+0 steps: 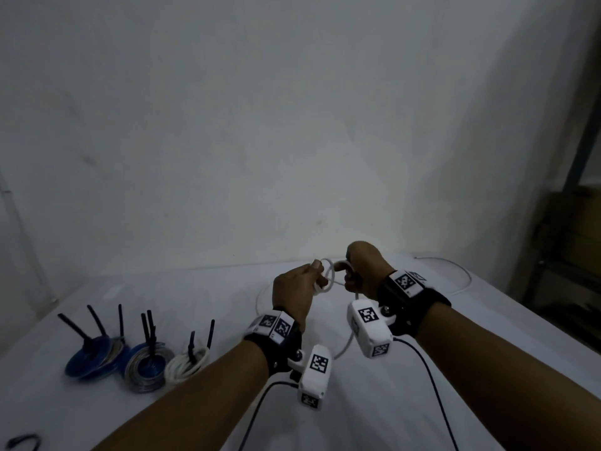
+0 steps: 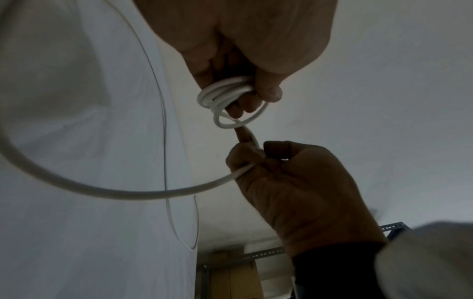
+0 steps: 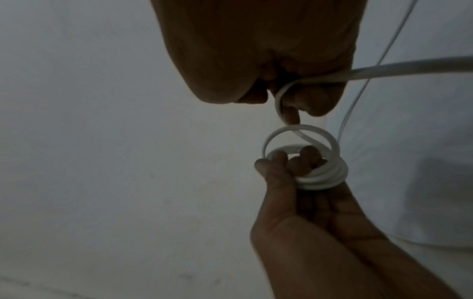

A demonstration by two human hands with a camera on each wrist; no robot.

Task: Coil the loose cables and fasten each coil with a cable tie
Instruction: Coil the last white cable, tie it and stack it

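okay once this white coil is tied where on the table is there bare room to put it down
Bare sheet lies between the tied white coil and the left hand, in front of the forearms. The far left corner behind the blue coils also looks free. The right side is crowded: loose white cable loops across it.

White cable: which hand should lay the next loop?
Right. The right hand pinches the free run of the white cable; the left hand is busy gripping the coil.
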